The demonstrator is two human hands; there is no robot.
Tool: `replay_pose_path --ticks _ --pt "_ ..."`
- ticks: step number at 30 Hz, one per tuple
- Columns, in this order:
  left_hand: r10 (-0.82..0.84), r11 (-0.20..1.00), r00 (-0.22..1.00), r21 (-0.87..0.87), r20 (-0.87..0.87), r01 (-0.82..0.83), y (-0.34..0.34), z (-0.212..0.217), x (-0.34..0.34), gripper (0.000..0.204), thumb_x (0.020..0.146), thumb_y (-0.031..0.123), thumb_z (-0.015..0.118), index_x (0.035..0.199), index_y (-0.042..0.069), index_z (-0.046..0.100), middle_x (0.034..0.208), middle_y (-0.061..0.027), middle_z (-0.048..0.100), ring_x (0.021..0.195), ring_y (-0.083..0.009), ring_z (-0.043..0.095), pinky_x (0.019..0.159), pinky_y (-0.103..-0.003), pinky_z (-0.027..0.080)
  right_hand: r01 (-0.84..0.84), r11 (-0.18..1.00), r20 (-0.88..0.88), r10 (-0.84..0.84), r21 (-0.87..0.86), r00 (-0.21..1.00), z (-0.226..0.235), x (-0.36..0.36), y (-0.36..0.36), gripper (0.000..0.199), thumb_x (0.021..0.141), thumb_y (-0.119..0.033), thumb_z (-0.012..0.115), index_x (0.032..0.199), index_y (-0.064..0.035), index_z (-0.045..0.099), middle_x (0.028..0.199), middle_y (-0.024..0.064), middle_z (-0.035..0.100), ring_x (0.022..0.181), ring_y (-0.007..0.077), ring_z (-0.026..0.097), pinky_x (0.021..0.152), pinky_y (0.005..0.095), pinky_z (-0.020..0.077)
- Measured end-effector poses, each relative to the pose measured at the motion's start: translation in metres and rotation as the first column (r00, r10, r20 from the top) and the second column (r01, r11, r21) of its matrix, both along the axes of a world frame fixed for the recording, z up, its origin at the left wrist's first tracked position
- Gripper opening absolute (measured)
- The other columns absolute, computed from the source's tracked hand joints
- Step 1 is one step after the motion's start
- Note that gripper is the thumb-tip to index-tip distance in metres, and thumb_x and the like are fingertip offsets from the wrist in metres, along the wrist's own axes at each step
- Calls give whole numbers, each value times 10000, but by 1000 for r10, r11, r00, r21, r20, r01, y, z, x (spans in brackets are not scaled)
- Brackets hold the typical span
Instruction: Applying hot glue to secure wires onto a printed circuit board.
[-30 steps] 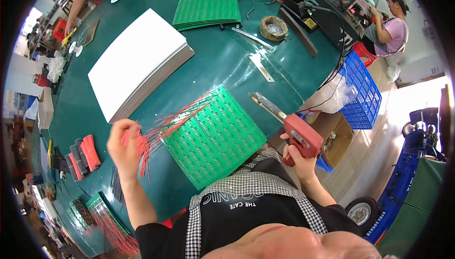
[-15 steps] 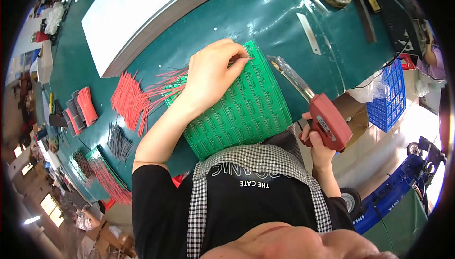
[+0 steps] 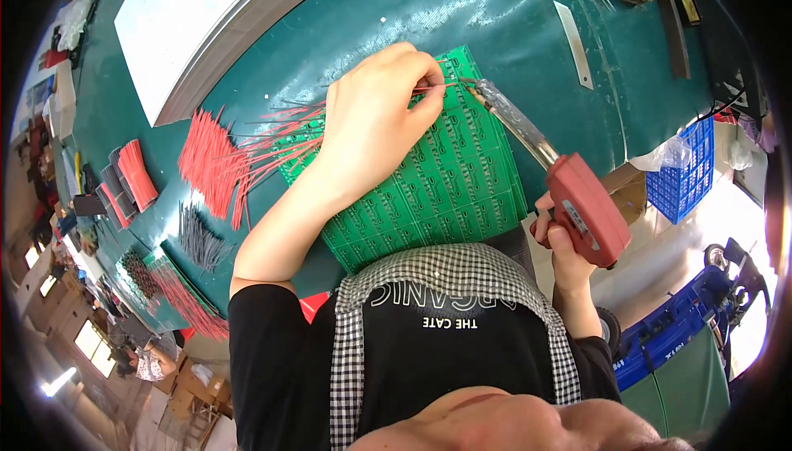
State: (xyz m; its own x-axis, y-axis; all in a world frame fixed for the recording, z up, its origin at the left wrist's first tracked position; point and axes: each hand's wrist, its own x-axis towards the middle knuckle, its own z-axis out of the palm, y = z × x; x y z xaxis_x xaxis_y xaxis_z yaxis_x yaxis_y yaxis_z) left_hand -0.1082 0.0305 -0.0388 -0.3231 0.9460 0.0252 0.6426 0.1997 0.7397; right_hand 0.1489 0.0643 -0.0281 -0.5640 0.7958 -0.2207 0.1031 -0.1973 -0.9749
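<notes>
My left hand (image 3: 381,109) lies over a green circuit board panel (image 3: 429,195), thumb and forefinger pinching a thin red wire (image 3: 448,85) near the panel's far right corner. Beneath that palm, more red wires fan out to the left; how they are held is hidden. On the right, my right hand (image 3: 565,245) grips a red soldering gun (image 3: 587,208) by its handle. Its long metal barrel slants to the far left, and the tip is at or very near the wire's end on the board; contact cannot be made out.
Left of the panel lie a pile of red wires (image 3: 210,162) and a bunch of dark wires (image 3: 200,239). Bundled red wires (image 3: 137,175) lie farther left. A large white box-like block (image 3: 190,26) stands behind. A flat metal strip (image 3: 575,45) and a blue crate (image 3: 683,171) are at right.
The soldering gun's tip has come to the wire's end at the board. My left hand still pinches a red wire near the panel's far corner. The whole view has shifted slightly.
</notes>
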Motion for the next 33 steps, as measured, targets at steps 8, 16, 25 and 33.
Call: replay_pose_path --ticks 8,16,25,33 --pt "-16 1000 1000 1 -8 16 2 0 1 75 716 40 617 780 30 579 726 -64 556 666 -182 576 592 -275 452 53 998 60 -54 25 997 -2 3 -3 568 787 -308 660 1182 37 442 822 74 541 537 105 482 489 237 411" --pt "-9 1000 1000 -11 -29 8 2 2 4 70 719 41 617 776 33 577 724 -62 553 662 -183 574 584 -276 449 -14 993 61 22 -119 998 -7 24 -2 725 722 -209 744 1276 49 355 972 81 575 767 113 559 662 215 453" --pt "-7 1000 999 -18 -46 6 2 1 5 63 721 42 613 769 34 574 730 -59 558 665 -182 581 589 -274 458 68 976 -7 -71 -205 997 3 8 -3 746 713 -232 753 1272 41 340 1003 156 584 656 110 537 579 214 438" --pt "7 1000 1000 2 -25 -7 2 0 3 76 715 101 599 715 53 540 734 -68 541 695 -265 574 566 -383 444 22 1000 10 -22 -9 1000 -2 11 -5 595 793 -302 656 1213 34 401 1039 177 556 553 129 499 498 253 432"
